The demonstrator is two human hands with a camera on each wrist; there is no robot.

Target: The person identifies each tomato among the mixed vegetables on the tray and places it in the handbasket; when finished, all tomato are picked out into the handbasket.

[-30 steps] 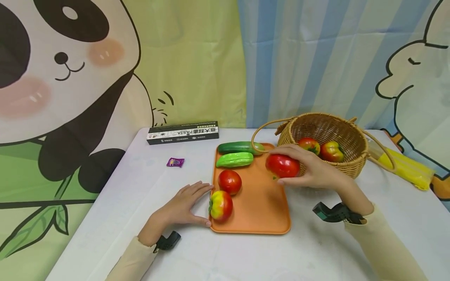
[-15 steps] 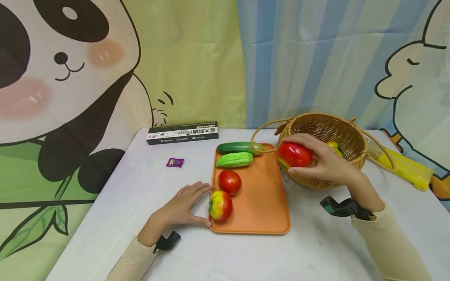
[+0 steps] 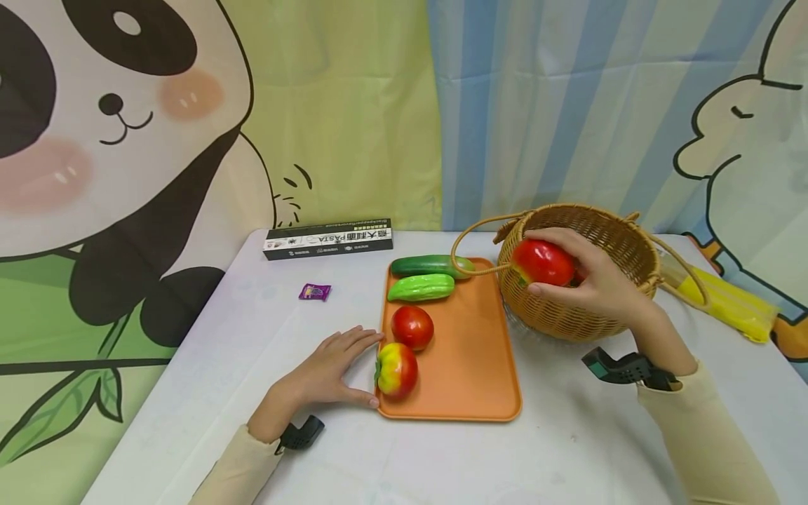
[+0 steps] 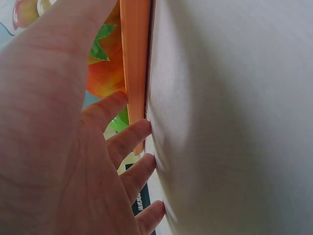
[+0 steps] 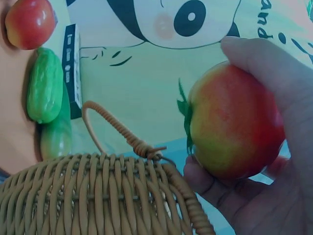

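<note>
My right hand grips a red tomato over the near left rim of a wicker basket. My left hand lies flat on the white table, fingers straight, touching the left edge of an orange tray. On the tray lie a red-yellow tomato, a red tomato, a light green cucumber and a dark green cucumber. The basket's inside is hidden by my hand.
A black pasta box lies at the table's back. A small purple packet sits left of the tray. A yellow bag lies right of the basket. A cartoon curtain hangs behind the table.
My right hand has carried the red tomato from over the tray's right side up and right, to over the basket's rim. The left hand has stayed still.
</note>
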